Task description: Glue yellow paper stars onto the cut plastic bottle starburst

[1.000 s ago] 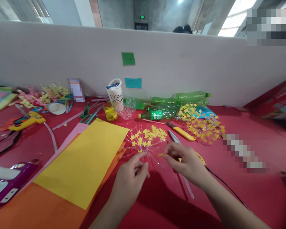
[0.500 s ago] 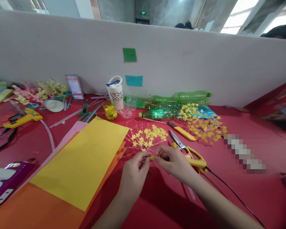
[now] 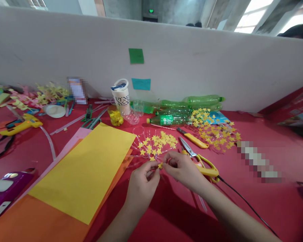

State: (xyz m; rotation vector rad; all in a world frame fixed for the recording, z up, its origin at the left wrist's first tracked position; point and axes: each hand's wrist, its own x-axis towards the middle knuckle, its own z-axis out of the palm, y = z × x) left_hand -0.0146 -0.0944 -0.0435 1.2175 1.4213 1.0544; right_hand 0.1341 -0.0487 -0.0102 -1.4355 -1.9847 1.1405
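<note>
A small yellow paper star sits between my two hands. My left hand is closed, its thumb and index finger pinching the star's left side. My right hand is also closed in a pinch, its fingertips at the star's right edge. Just beyond the fingers, several yellow stars are spread over clear thin strips cut from plastic. Beside my right hand lie scissors with yellow handles and a yellow corded tool, partly covered by the hand.
Yellow paper lies over orange sheets on the left. Behind are green bottles, a white cup and a utility knife. A star-covered piece rests at right. A yellow glue gun lies far left.
The star has turned between my fingers and shows more of its face. My hands have shifted only slightly, and the view has moved a little.
</note>
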